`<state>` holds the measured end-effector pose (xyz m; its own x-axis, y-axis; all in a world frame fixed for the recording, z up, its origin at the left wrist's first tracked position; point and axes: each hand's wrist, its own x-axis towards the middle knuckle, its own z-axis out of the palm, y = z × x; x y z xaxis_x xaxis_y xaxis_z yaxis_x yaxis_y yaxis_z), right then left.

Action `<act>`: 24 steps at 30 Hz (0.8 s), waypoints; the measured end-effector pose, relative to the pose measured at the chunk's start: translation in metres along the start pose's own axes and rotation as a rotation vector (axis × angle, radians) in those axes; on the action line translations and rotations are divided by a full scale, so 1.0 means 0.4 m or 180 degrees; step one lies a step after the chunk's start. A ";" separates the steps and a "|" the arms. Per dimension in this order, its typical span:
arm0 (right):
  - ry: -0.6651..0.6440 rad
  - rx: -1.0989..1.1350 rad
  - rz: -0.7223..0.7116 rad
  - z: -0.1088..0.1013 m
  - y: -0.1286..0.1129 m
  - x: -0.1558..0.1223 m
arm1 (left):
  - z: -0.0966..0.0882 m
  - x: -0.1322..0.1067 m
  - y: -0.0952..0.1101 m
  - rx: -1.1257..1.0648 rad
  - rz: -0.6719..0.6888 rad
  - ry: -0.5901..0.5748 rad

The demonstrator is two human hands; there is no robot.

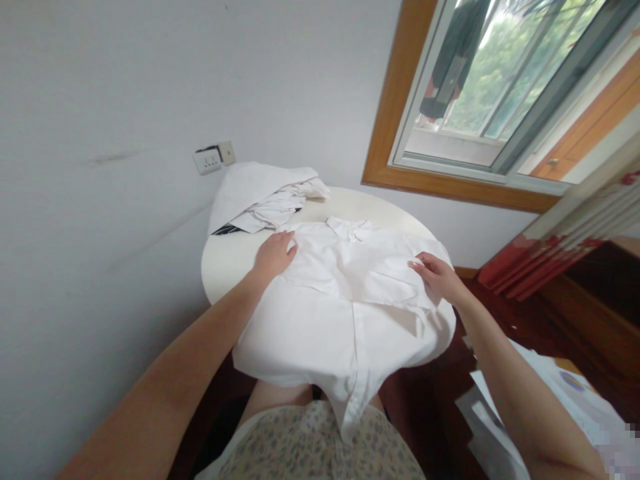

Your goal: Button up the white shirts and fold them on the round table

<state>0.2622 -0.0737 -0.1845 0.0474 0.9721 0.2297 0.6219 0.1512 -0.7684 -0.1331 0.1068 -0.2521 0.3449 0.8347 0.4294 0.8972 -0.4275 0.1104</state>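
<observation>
A white button-up shirt (310, 327) lies spread on a round table, with its collar (350, 229) toward the far side. Its button strip runs down the middle, and the hem hangs over the near edge toward my lap. At the shirt's upper left edge, my left hand (274, 257) has its fingers and thumb closed on the fabric. My right hand (436, 275) pinches the cloth at the right side between thumb and fingers. Between the hands the upper layer is loosely wrinkled, and a flap of it hangs near my right hand.
The cream tabletop (225, 263) stands against the wall. A pile of white cloth (265, 193) lies at its back left, below a wall socket (207, 161). A wood-framed window (377, 150) and a curtain (540, 247) are on the right. Papers (493, 427) lie low at right.
</observation>
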 end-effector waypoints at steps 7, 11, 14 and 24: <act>-0.0689 -0.0703 0.0252 -0.105 0.010 -0.027 | -0.033 -0.014 0.012 0.0053 -0.0162 -0.0025; -0.0744 -0.1410 0.0345 -0.091 0.076 -0.059 | -0.049 -0.015 0.009 0.0079 -0.0237 -0.0093; -0.0778 -0.1919 0.0353 -0.051 0.108 -0.084 | -0.058 -0.016 -0.002 0.0068 -0.0411 -0.0022; -0.0526 -0.2200 0.0368 -0.021 0.104 -0.125 | -0.054 -0.001 -0.062 -0.0893 -0.1499 -0.0185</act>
<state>0.2925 -0.1174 -0.2230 0.0579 0.9977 0.0343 0.9752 -0.0492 -0.2160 -0.1613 0.1094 -0.2357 -0.0543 0.9725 0.2264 0.8531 -0.0727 0.5167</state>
